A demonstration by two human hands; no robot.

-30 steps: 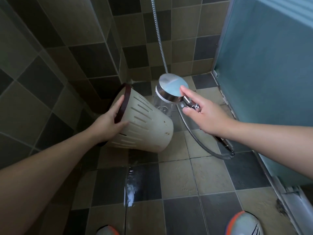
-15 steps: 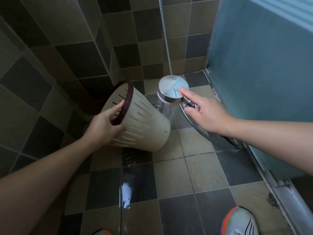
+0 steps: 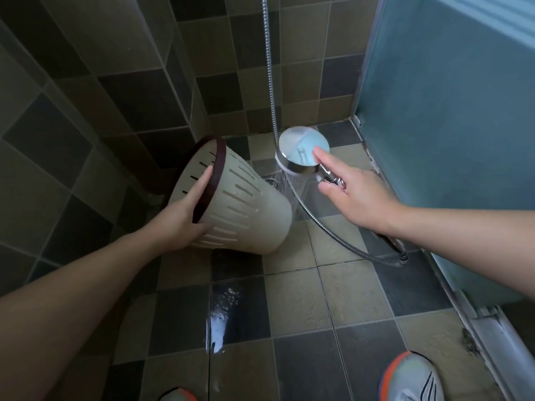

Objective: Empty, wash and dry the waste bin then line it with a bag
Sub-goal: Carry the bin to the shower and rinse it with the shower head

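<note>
Bin (image 3: 246,209) tilted under spray, far left above the wet floor (image 3: 295,293).
My left hand (image 3: 185,215) grips its dark rim; my right hand (image 3: 356,192) holds the shower head (image 3: 301,150), fingers curled round the handle, forefinger straight.

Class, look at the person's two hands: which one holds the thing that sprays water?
The right hand. It holds the shower head, which sprays water downward, forefinger stretched over its back. The left hand grips the waste bin by its dark rim.

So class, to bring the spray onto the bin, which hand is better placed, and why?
The right hand: it holds the running shower head just beside the waste bin. The left hand grips the bin's rim, keeping it tilted.
</note>
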